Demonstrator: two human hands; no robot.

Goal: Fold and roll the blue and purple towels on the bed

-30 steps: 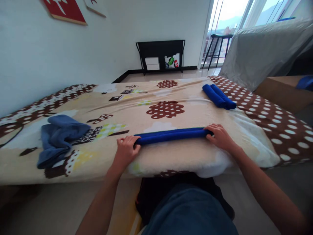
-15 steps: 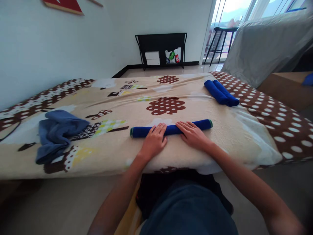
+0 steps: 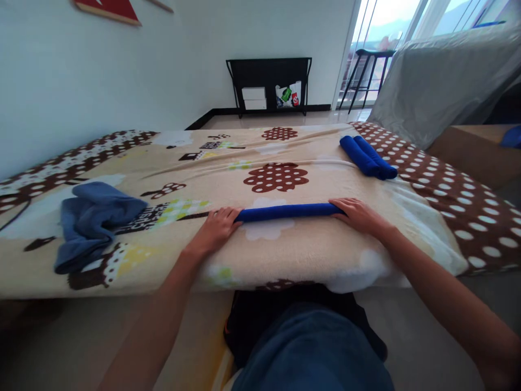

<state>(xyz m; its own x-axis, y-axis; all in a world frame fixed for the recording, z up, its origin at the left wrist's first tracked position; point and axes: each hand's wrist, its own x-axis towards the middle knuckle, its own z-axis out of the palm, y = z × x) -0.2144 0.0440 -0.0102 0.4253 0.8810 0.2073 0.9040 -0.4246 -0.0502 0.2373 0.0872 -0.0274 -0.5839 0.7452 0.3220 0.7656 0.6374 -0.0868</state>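
A long rolled blue towel (image 3: 287, 212) lies across the patterned blanket (image 3: 285, 244) near the bed's front edge. My left hand (image 3: 217, 227) rests over its left end, fingers curled on it. My right hand (image 3: 355, 214) covers its right end, fingers laid over the roll. Both hands press the roll against the blanket.
Two more rolled blue towels (image 3: 368, 156) lie side by side at the back right of the bed. A crumpled darker blue cloth (image 3: 95, 217) sits at the left. Beyond the bed stand a black rack (image 3: 268, 87), a stool (image 3: 366, 70) and a grey-covered sofa (image 3: 439, 81).
Half a second ago both hands lay side by side on the middle of the roll. They have slid apart to its two ends.
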